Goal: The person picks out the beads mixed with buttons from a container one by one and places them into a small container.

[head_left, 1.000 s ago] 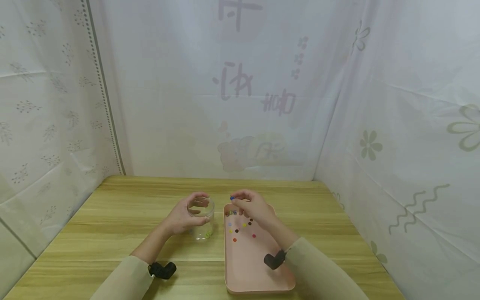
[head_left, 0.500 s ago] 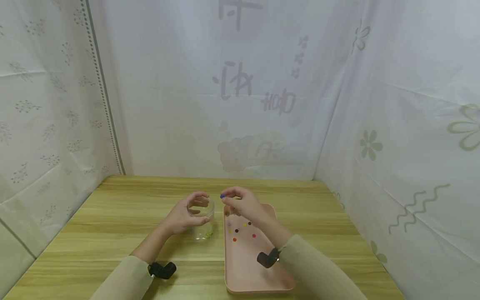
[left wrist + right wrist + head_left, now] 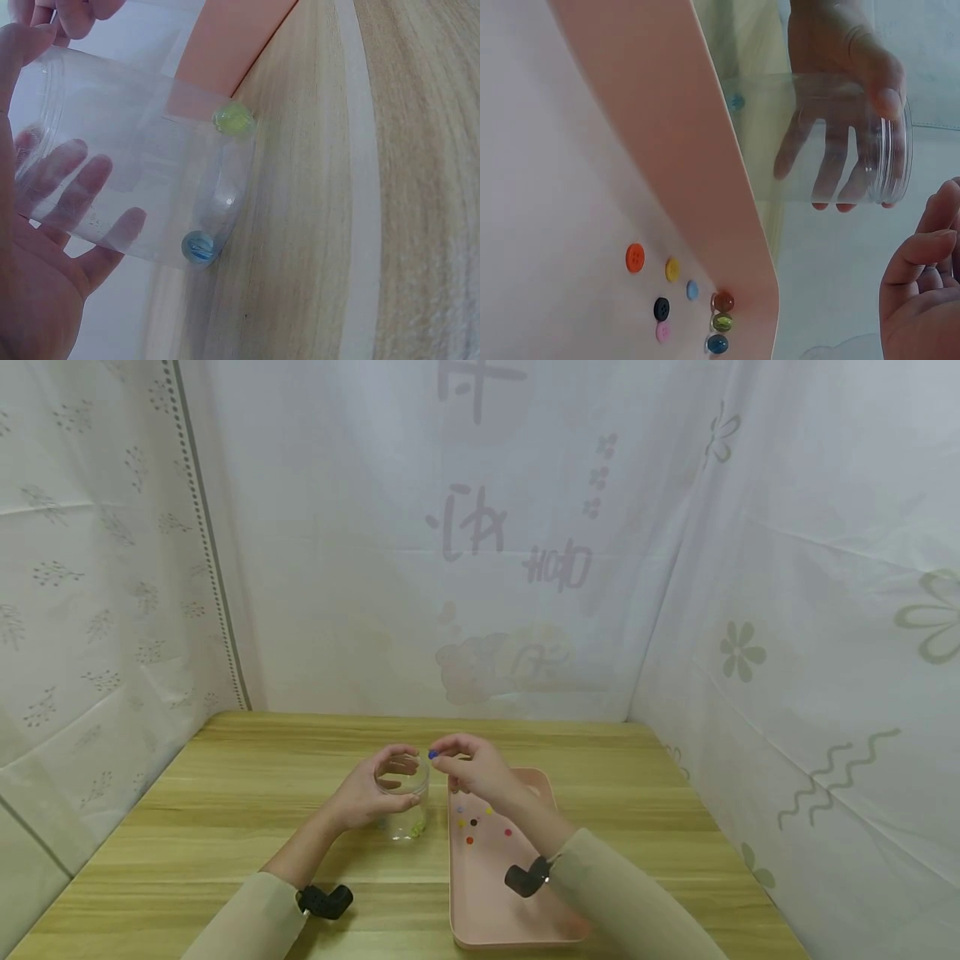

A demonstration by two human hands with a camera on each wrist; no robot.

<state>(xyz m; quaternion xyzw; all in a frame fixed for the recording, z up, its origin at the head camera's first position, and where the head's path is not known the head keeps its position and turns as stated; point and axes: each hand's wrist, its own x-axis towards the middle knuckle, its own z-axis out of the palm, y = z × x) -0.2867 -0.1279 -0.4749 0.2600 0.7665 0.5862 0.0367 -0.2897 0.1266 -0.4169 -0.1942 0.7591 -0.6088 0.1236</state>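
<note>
My left hand point(image 3: 363, 795) curls round a clear plastic jar point(image 3: 411, 789), thumb and fingers near its rim. The jar stands upright on the table. A yellow-green marble point(image 3: 233, 118) and a light blue marble point(image 3: 199, 247) lie on its bottom in the left wrist view. Just right of the rim, my right hand point(image 3: 483, 775) pinches a small blue marble point(image 3: 432, 755) between thumb and fingertips. In the right wrist view that marble is hidden. Below the right hand lies a pink tray point(image 3: 487, 914).
Inside the tray, the right wrist view shows an orange button point(image 3: 635, 257), a yellow button point(image 3: 672, 269), a black button point(image 3: 661, 308) and several other pieces. A brown-red marble point(image 3: 724, 301), a green marble point(image 3: 722, 322) and a blue marble point(image 3: 718, 343) sit along its wall.
My right hand has moved left from above the tray to the jar's rim, carrying the blue marble. The left hand and jar have stayed in place.
</note>
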